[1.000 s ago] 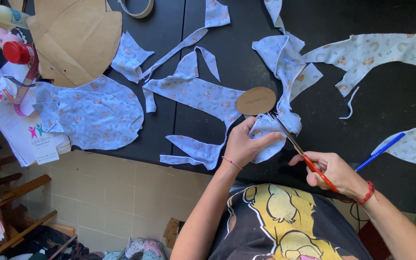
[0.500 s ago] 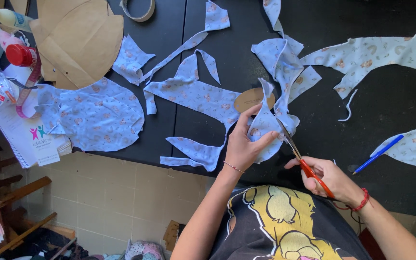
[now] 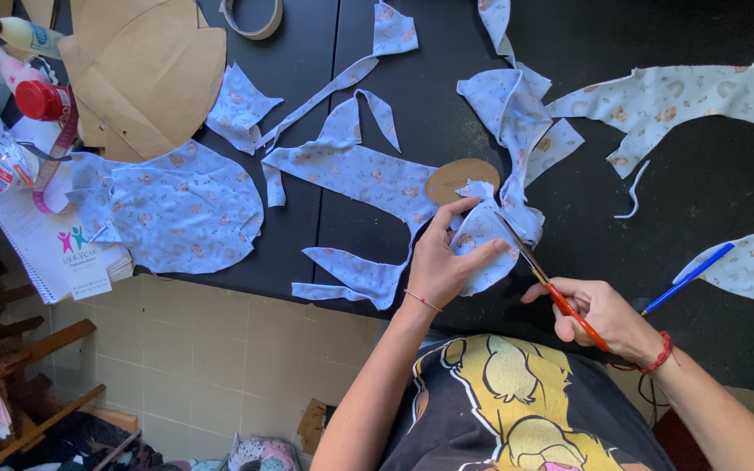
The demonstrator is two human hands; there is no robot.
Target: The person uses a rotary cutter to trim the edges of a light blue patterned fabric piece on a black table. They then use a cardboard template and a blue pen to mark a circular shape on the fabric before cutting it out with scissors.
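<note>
Scissors [image 3: 544,277] snipping light-blue fabric piece [image 3: 482,249] over black table [image 3: 700,201], right hand [image 3: 599,314] gripping red handles, left hand [image 3: 442,262] pinching the cloth beside brown oval template [image 3: 455,179]

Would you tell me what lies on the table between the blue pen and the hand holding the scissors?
In the head view, only bare black table lies between the blue pen and the right hand.

1 scissors [image 3: 551,288], 1 blue pen [image 3: 687,279], 1 tape roll [image 3: 252,17], 2 hands.
</note>
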